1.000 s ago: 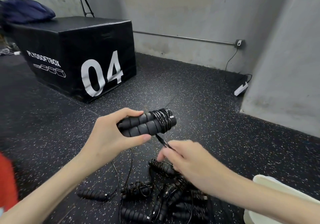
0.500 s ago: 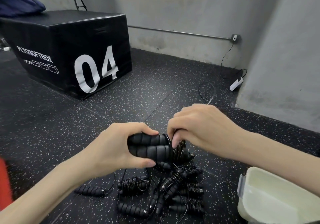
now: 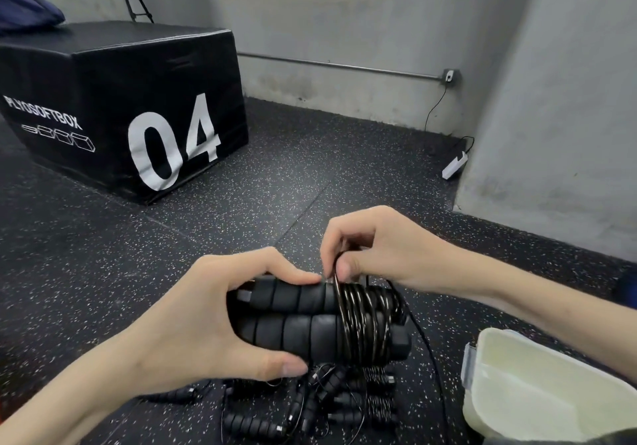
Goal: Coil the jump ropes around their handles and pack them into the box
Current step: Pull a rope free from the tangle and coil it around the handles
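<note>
My left hand (image 3: 203, 320) grips two black foam jump-rope handles (image 3: 296, 320) held side by side and level. Thin black rope (image 3: 362, 320) is coiled in several turns around their right ends. My right hand (image 3: 375, 244) is just above the coil and pinches the rope against the top of the handles. A loose strand trails down to the right. On the floor below lies a pile of other black jump ropes (image 3: 331, 399), some coiled. The pale plastic box (image 3: 527, 386) stands open at the lower right.
A big black plyo box (image 3: 120, 106) marked 04 stands at the back left with a dark blue bag (image 3: 27, 13) on it. Grey walls close the back and right. A white power strip (image 3: 455, 165) and its cable lie by the wall on the speckled rubber floor.
My right hand came up from below the handles to their top, carrying the rope around them. The handles dropped lower and closer to me. The view shifted and more of the pale box shows.
</note>
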